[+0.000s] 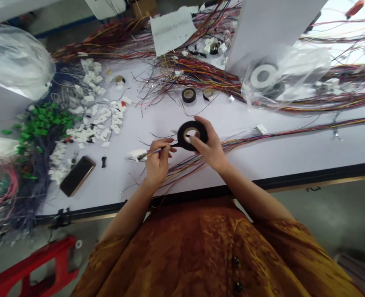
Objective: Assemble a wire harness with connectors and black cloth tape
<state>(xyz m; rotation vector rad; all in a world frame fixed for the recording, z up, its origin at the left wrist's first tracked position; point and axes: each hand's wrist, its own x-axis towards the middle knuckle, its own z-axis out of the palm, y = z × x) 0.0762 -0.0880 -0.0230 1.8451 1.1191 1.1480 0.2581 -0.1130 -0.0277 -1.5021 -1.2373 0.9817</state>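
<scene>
My right hand (212, 146) grips a large roll of black tape (202, 133), thumb at its core and fingers over the far rim. My left hand (157, 161) pinches a thin bundle of wires (154, 152) that ends in a white connector (136, 154) on the left. A short strip of tape runs from the roll to the fingers of my left hand. Under both hands a loose wire harness (182, 165) fans out on the table and continues to the right. A white connector block (261, 129) lies by that harness.
Two small tape rolls (188, 95) lie beyond my hands, before a thick wire bundle (195, 68). White connectors (102, 119), green connectors (46, 119) and a phone (77, 176) are at left. A plastic bag with tape rolls (281, 78) sits at right. The table's dark edge (309, 173) is near my body.
</scene>
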